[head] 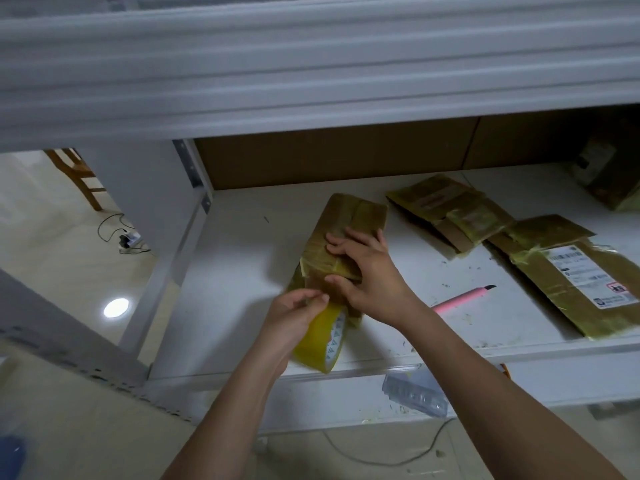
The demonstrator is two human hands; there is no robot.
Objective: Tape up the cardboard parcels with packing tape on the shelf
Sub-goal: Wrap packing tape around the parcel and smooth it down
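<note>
A narrow cardboard parcel [349, 220] wrapped in yellowish tape lies on the white shelf [235, 271], pointing away from me. My right hand [363, 271] holds its near end, fingers spread over the top and thumb on the near side. My left hand [298, 313] pinches the tape strip at the parcel's near end, with the yellow tape roll [323, 341] hanging just under it at the shelf's front edge. A pink utility knife [460, 299] lies to the right of my right wrist.
Two more taped parcels lie to the right, a flat one [450, 209] and one with a white label [571, 275]. Another box [609, 178] sits at the far right back. An upper shelf [311, 81] overhangs. A clear plastic piece [414, 393] sticks out below the front edge.
</note>
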